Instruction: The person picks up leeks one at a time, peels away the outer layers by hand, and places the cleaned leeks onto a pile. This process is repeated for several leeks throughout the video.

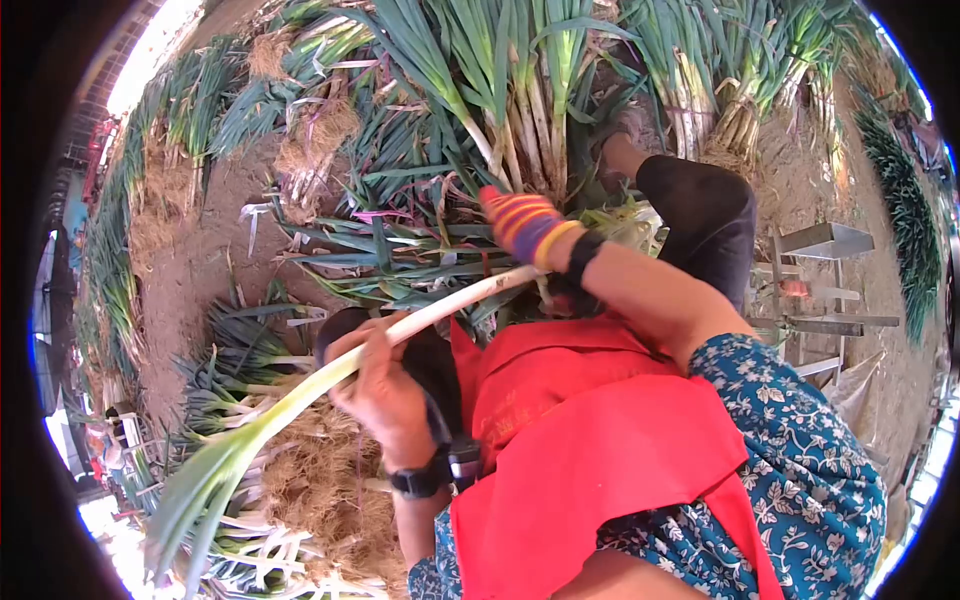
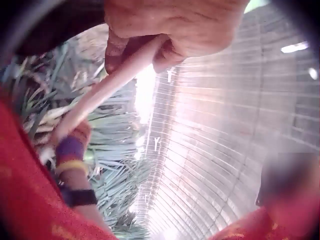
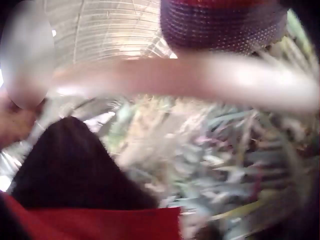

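Observation:
My bare left hand (image 1: pixel 388 400) grips a long green onion (image 1: pixel 440 308) around its pale stalk, thumb and fingers on either side. Its green leaves (image 1: pixel 205 480) fan out past that hand to the lower left. In the left wrist view the bare fingers (image 2: pixel 116 49) curl about the stalk. Near the stalk's root end is my right hand (image 1: pixel 525 225), in a knitted glove striped purple, orange and yellow. The stalk crosses in front of the glove (image 3: pixel 220 25) in the right wrist view. The gloved fingertips are mostly hidden, so I cannot tell what they hold.
Upright bundles of green onions (image 1: pixel 520 100) stand ahead, more (image 1: pixel 690 85) at the right. Loose leaves (image 1: pixel 390 250) lie in front. Onions with a brown root mass (image 1: pixel 330 480) lie at lower left. A metal stool or frame (image 1: pixel 825 242) is on the right, and bare ground (image 1: pixel 220 220) shows leftward.

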Demonstrator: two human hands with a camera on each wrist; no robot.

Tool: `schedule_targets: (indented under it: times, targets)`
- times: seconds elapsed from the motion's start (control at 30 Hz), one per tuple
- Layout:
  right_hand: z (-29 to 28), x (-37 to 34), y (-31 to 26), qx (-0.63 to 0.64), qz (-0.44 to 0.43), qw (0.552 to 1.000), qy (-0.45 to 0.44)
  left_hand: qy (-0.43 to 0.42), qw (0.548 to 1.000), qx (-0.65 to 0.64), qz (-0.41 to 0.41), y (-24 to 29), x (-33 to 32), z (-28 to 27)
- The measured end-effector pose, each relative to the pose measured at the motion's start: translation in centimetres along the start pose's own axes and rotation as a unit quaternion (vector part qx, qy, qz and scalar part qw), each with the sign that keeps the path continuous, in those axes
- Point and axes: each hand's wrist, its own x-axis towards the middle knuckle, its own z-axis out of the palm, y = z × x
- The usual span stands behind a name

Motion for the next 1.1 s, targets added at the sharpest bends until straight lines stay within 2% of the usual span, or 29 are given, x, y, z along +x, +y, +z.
schedule_targets:
  times: [0.03,0.07,0.1,0.13,0.2,0.27,0.3,0.4,0.53,0.6,0.67,0.7,0.73,0.77,0.83,0.87,0.9,0.93,1.0,1.03,1.1]
  targets:
    - [0.1,-0.1,2.0,-0.009,0.054,0.998,0.011,0.006,0.999,-0.009,0.030,1.5,0.6,-0.7]
    - [-1.3,-0.6,3.5,-0.080,-0.001,0.996,-0.037,-0.033,0.999,0.026,0.034,2.7,1.6,-2.1]
    - [-2.1,-1.1,3.9,-0.040,-0.015,0.998,0.051,-0.021,0.999,0.012,0.034,3.0,2.1,-2.9]
    - [-3.8,-1.6,3.5,0.012,0.053,0.990,0.132,-0.017,0.999,-0.004,0.036,3.2,2.8,-3.2]
    - [-6.1,-2.2,3.6,0.103,-0.010,0.955,0.279,-0.030,0.999,0.002,0.041,3.1,3.2,-3.9]
    - [-9.1,-3.4,1.7,0.146,-0.042,0.946,0.286,-0.026,0.999,-0.022,0.015,2.5,3.2,-3.9]
    - [-10.2,-3.8,0.4,0.142,-0.088,0.936,0.311,-0.015,0.999,-0.024,0.014,2.3,3.1,-3.4]
    - [-12.8,-5.2,-3.0,0.074,-0.162,0.956,0.234,-0.016,0.999,-0.028,0.005,1.9,3.1,-2.2]
    - [-11.2,-4.3,-7.1,0.065,-0.203,0.947,0.241,-0.018,0.999,-0.035,0.002,2.3,2.8,-0.8]
    - [-9.8,-3.5,-9.4,-0.030,-0.198,0.924,0.325,-0.017,0.999,-0.029,-0.005,2.4,2.0,0.7]
    - [-9.2,-3.1,-11.1,-0.070,-0.148,0.976,0.146,-0.016,0.999,-0.033,-0.013,2.6,1.3,2.0]
    - [-8.7,-2.2,-10.2,-0.025,-0.160,0.978,0.129,-0.021,0.999,-0.031,-0.007,2.6,1.1,2.2]
    - [-5.6,-1.2,-8.0,-0.015,-0.194,0.959,0.205,-0.024,0.999,-0.028,-0.001,2.7,0.9,2.1]
    - [-3.0,-1.2,-5.4,-0.073,-0.199,0.956,0.204,-0.014,1.000,-0.028,0.002,2.8,0.8,1.9]
    - [0.6,-2.5,-0.5,-0.262,-0.189,0.940,0.115,-0.029,1.000,-0.011,-0.001,2.4,0.6,1.5]
    - [0.8,-3.4,0.6,-0.287,-0.182,0.937,0.082,-0.050,0.999,0.009,-0.009,1.9,0.5,1.2]
    - [-1.3,-4.7,-0.2,-0.258,-0.165,0.948,0.084,-0.057,0.998,0.018,-0.020,1.1,0.6,1.0]
    - [-1.3,-5.0,0.6,-0.152,-0.144,0.972,0.105,-0.053,0.998,0.030,-0.007,0.8,0.8,0.8]
    - [-1.5,-6.4,4.7,-0.226,-0.130,0.965,0.011,-0.027,0.998,0.047,0.024,2.4,2.2,0.5]
    - [-1.7,-7.3,6.4,-0.226,-0.131,0.965,0.012,-0.035,0.999,0.034,0.019,3.9,3.3,0.0]
    - [-2.1,-8.3,8.2,-0.211,-0.070,0.975,-0.028,-0.070,0.995,0.069,0.005,6.0,5.6,-1.1]
